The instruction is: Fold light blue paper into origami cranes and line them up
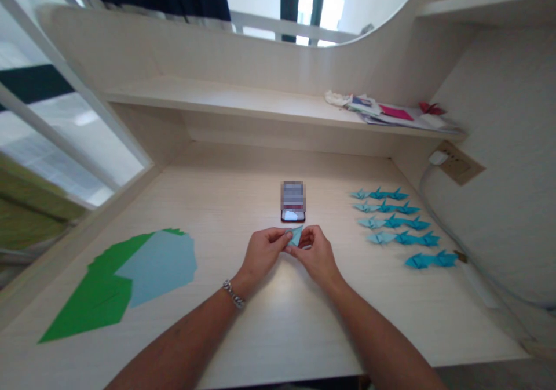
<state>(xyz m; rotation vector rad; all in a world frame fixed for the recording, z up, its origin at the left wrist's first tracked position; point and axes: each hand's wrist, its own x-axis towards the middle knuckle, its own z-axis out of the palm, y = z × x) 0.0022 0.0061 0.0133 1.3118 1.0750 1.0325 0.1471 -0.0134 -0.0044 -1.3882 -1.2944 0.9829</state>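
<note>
Two colours of paper lie at the left of the surface (217, 187): green sheets (93, 297) fanned out, with blue sheets (160, 268) overlapping their right side. Next comes a chain bracelet (233, 294) on the left wrist. The left hand (266, 248) pinches a small pale-blue fold (296, 236) between thumb and finger, just above the surface, in front of the phone (293, 215). The right hand (313, 251) has its fingers curled at the fold's right side; I cannot tell whether it pinches too. Farther right, papers (369, 107) lie on the shelf (238, 101). Below them stand blue paper birds (394, 221), four rows of three and a nearest row of two. A cable (439, 219) runs beside them from a plug (438, 157) in the wall socket (463, 167).
</note>
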